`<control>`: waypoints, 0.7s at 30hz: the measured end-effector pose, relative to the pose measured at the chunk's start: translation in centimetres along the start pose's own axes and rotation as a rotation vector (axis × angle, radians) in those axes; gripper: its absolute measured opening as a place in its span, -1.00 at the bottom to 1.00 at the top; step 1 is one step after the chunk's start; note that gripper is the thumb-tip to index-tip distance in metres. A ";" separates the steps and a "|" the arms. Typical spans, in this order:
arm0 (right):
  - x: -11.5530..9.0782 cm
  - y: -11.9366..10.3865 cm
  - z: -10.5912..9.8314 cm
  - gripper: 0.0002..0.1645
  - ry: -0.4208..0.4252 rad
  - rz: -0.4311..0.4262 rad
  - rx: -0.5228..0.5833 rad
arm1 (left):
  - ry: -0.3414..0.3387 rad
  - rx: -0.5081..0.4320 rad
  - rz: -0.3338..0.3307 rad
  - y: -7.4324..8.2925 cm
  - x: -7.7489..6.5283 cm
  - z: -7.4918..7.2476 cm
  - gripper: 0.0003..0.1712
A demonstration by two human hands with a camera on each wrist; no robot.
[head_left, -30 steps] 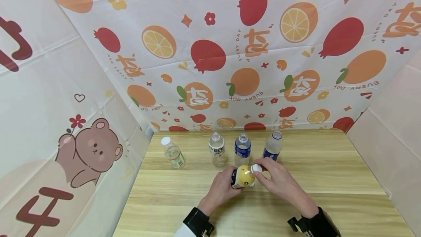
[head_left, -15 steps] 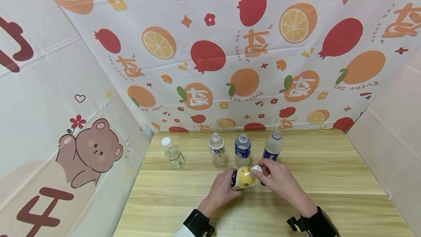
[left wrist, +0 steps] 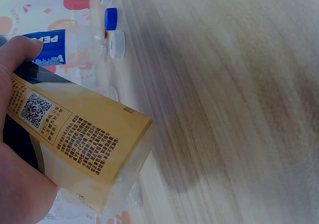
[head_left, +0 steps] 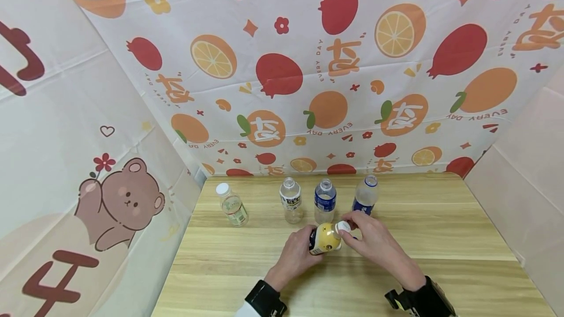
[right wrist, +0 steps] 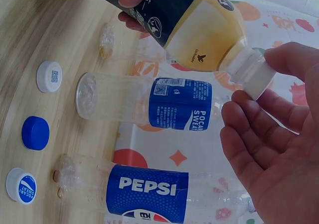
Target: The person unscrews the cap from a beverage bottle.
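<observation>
My left hand (head_left: pixel 296 251) grips a yellow drink bottle (head_left: pixel 328 237) with a black band round its label. The bottle is held tilted above the table, its neck toward my right hand (head_left: pixel 374 241). Thumb and fingers of that hand pinch the white cap (right wrist: pixel 259 77), which sits at the bottle's mouth. In the left wrist view, the bottle's base end (left wrist: pixel 134 159) points away from my palm. Just behind stand an uncapped Pocari Sweat bottle (right wrist: pixel 179 103) and an uncapped Pepsi bottle (right wrist: pixel 148 189), the latter partly covered by my right hand in the head view.
Three loose caps lie on the table: a plain white cap (right wrist: pixel 49 76), a blue cap (right wrist: pixel 35 133) and a white Pocari Sweat cap (right wrist: pixel 21 185). Farther left stand an uncapped clear bottle (head_left: pixel 291 202) and a white-capped bottle (head_left: pixel 232 204). A printed cloth (head_left: pixel 282 111) hangs behind.
My right fingers have shifted round the white cap, curling in and then spreading back. The bottle and my left hand have barely moved; the standing bottles are where they were.
</observation>
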State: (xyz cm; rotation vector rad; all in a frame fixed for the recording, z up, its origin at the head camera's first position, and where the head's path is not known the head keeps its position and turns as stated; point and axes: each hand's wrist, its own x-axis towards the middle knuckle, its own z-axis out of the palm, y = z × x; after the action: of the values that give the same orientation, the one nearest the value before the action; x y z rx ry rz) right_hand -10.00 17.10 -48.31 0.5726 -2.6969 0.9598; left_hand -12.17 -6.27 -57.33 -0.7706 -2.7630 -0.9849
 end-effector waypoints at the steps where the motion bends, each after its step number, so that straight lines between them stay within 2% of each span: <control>1: 0.0 0.0 0.0 -0.72 -0.006 -0.003 0.001 | 0.001 0.001 0.001 0.0 0.0 0.0 -0.29; 7: 0.0 0.2 0.2 -0.59 -0.040 -0.003 0.016 | -0.010 0.005 -0.007 0.0 0.0 0.1 -0.28; 13: 0.2 -0.1 0.1 -0.42 -0.094 0.133 0.015 | -0.013 -0.014 -0.018 0.1 0.0 0.0 -0.29; 17: 0.3 -0.3 0.0 -0.52 -0.092 0.173 0.024 | -0.012 -0.017 -0.017 0.3 0.1 0.0 -0.29; 21: 0.2 -0.2 0.2 -0.67 -0.051 0.126 0.030 | -0.018 -0.023 -0.024 0.3 0.1 -0.1 -0.28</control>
State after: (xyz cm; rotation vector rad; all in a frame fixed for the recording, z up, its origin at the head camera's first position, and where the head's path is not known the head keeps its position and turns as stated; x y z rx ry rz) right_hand -10.14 16.76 -48.23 0.4435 -2.7965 1.0324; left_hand -12.11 -6.05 -57.03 -0.7553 -2.7868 -1.0205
